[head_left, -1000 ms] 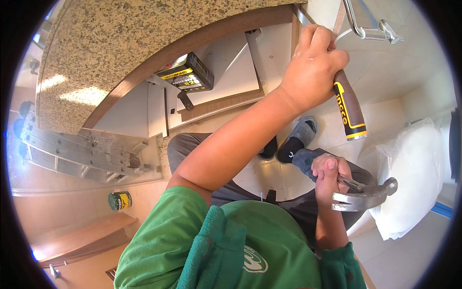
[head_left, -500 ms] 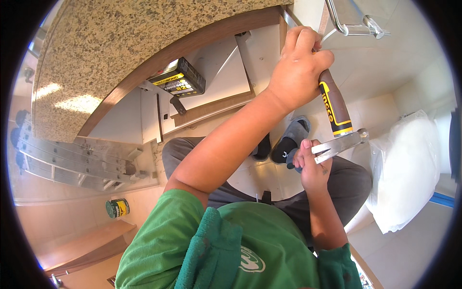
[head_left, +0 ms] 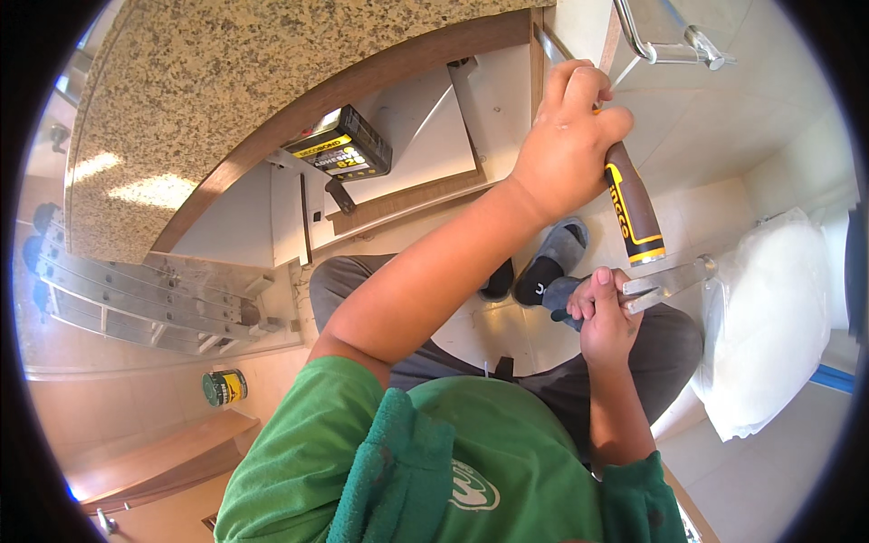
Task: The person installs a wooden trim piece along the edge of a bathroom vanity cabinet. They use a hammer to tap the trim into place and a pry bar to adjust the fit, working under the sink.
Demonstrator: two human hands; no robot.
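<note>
Blade and handle: A flat-bladed metal tool with a brown, black and yellow handle (head_left: 638,213) slants up to the corner where a speckled tan granite desk (head_left: 299,54), edged in brown wood, meets an upright panel; I can't make out the blade's tip.
Upper grip: The person's bare left hand (head_left: 570,136) is clamped round the upper part of the tool.
Butt end: A steel claw hammer (head_left: 674,282) is just below it; from here I can't tell whether they touch.
Lower grip: The bare right hand (head_left: 602,312) is wrapped tightly round the hammer's shaft, near its head, beside a knee in dark grey trousers (head_left: 665,348).
Under the desk: A black rectangular tin with a yellow band (head_left: 367,149) sits on a flat white board with a brown edge (head_left: 430,145).
By the feet: A grey open-toed slipper (head_left: 568,244) over a dark sock.
Right side: A bulging, whitish plastic bag (head_left: 769,326), with a shiny chrome bar (head_left: 674,52) higher up.
Left side: A silvery metal ladder (head_left: 149,303) and a small green and yellow can (head_left: 224,387).
</note>
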